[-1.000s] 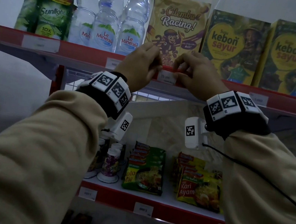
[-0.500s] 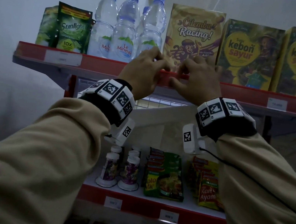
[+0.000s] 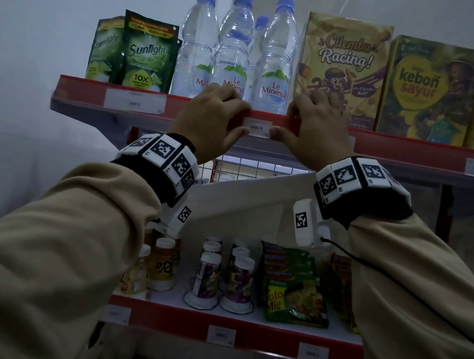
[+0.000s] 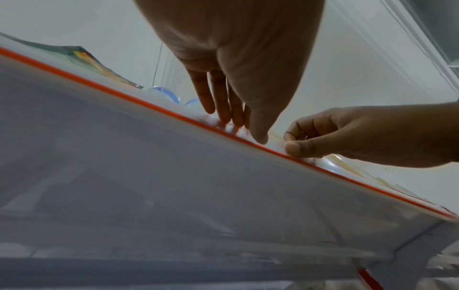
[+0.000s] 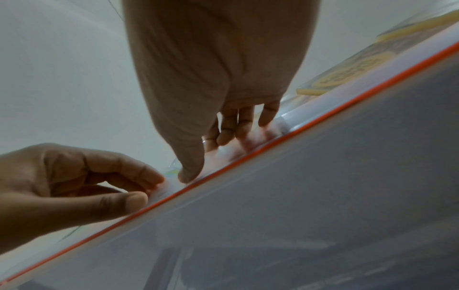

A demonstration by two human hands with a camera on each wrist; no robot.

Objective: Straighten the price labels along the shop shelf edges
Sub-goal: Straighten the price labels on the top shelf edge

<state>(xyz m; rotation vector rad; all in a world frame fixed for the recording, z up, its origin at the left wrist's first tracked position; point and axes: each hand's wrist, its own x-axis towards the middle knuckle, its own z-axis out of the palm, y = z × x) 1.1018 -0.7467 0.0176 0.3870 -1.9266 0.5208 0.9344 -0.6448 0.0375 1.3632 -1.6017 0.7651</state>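
Clear water bottles (image 3: 233, 54) stand on the red-edged upper shelf (image 3: 390, 146). My left hand (image 3: 208, 119) and right hand (image 3: 312, 129) pinch the small white price label (image 3: 257, 127) by its ends.

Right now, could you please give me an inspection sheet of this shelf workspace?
Surface: top shelf edge, red strip; lower shelf edge likewise.
Job's things: price label under the water bottles, level; other labels sit along both edges.
Clutter: nothing seen.
Grips: left hand pinches the label's left end; right hand pinches its right end.
Cables: black wire runs from the right wrist camera along the sleeve.
Surroundings: Sunlight pouches, cereal boxes, noodle packs.
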